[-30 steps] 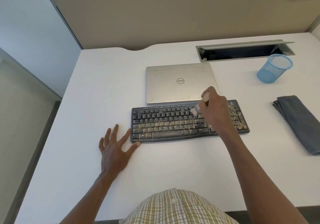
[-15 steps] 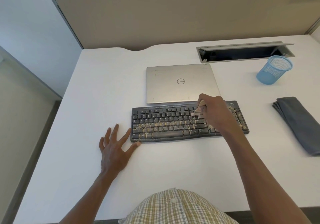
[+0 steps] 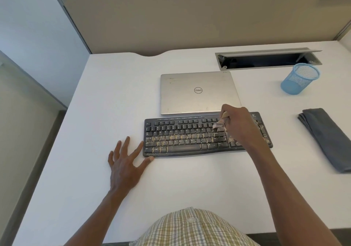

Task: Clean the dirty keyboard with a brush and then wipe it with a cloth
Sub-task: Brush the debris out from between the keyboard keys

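A black keyboard (image 3: 182,137) lies across the middle of the white desk (image 3: 95,112), its lower rows and right side speckled with tan crumbs. My right hand (image 3: 241,126) grips a small wooden-handled brush (image 3: 220,121), whose pale bristles touch the keys near the upper right of the main block. My left hand (image 3: 125,162) rests flat on the desk with fingers spread, thumb and index fingertip against the keyboard's left front corner. A folded grey cloth (image 3: 326,137) lies at the right edge of the desk.
A closed silver laptop (image 3: 199,93) sits directly behind the keyboard. A blue mesh cup (image 3: 300,78) stands at the back right, in front of an open cable tray (image 3: 266,59). A beige partition (image 3: 190,17) walls off the rear.
My right hand has swept the brush downward and slightly left onto the upper-right keys. My left hand has stayed put beside the keyboard.
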